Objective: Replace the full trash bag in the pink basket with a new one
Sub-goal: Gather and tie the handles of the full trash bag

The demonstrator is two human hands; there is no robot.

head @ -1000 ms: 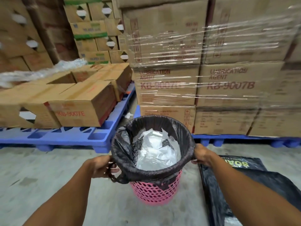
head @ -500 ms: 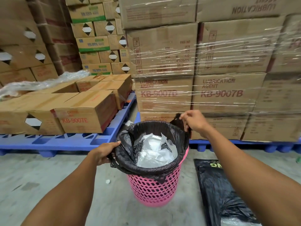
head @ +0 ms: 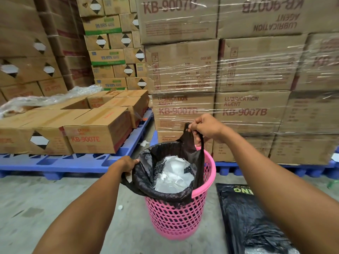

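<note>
At frame center, right hand (head: 207, 127) pinches the bag (head: 145, 182) handle above the basket (head: 176, 220); left hand (head: 126, 165) grips its left rim.

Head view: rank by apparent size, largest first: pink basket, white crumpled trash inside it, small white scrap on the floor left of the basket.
1. Pink basket
2. White crumpled trash, partly hidden by the black bag
3. Small white scrap

All sit at similar distance, so the order is clear.
</note>
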